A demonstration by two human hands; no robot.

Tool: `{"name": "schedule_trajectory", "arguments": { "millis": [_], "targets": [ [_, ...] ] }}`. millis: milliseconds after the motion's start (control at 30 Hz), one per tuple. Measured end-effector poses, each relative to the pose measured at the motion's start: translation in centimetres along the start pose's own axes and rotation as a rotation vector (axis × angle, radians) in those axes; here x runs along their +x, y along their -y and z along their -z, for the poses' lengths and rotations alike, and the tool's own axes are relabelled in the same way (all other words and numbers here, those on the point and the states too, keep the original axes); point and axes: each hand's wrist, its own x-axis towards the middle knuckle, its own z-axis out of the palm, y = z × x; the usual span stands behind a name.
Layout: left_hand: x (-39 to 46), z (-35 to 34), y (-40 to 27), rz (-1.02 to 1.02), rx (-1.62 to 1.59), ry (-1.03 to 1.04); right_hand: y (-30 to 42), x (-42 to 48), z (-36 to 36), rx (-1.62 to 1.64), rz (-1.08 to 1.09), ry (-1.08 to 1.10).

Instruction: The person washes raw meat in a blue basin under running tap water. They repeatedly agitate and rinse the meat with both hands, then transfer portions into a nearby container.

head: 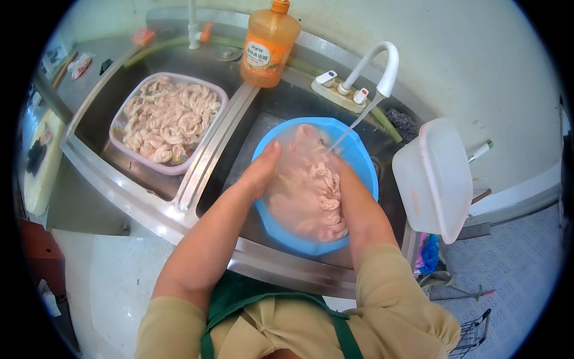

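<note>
A blue plastic basin [287, 240] stands in the right sink bowl, filled with cloudy water and pale pink, folded raw meat pieces [329, 188] that look like intestines. Water runs into it from a white gooseneck faucet [374, 67]. My left hand [264, 168] is at the basin's left side, thumb up, its fingers partly hidden by the murky water. My right hand [335, 160] is sunk in the water at the right side, under the stream; its fingers are hidden, so its grasp does not show. In the left bowl, a pink-rimmed tub [168, 169] holds more of the same pieces [170, 116].
An orange detergent bottle [269, 49] stands on the divider behind the bowls. A white plastic tub [430, 179] rests tilted at the sink's right edge. A dark scrubbing pad [400, 123] and a green hose [385, 123] lie behind the basin.
</note>
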Motion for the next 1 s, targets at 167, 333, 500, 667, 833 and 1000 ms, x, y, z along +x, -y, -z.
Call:
{"name": "schedule_trajectory", "arguments": {
  "millis": [167, 333, 500, 667, 833, 1000],
  "targets": [
    [1.3, 1.2, 1.4, 0.038, -0.127, -0.008, -1.4, 0.3, -1.5, 0.042, 0.023, 0.171],
    [0.2, 0.3, -0.3, 0.092, -0.237, 0.056, -3.3, -1.0, -4.1, -0.029, 0.119, 0.395],
    [-0.1, 0.3, -0.6, 0.065, -0.235, 0.163, -4.0, -4.5, -7.3, -0.36, 0.316, 0.493],
    [-0.7, -0.2, -0.2, 0.057, 0.097, 0.113, -5.1, -7.2, -6.1, -0.676, 0.587, 0.258],
    [-0.3, -1.4, 1.6, -0.044, 0.309, 0.016, -6.3, -9.3, -1.7, -0.912, 0.693, -0.183],
    [-1.1, -2.9, 0.6, -0.064, 0.332, -0.139, -5.5, -11.4, 1.5, -1.051, 0.76, -0.357]
  ]
}}
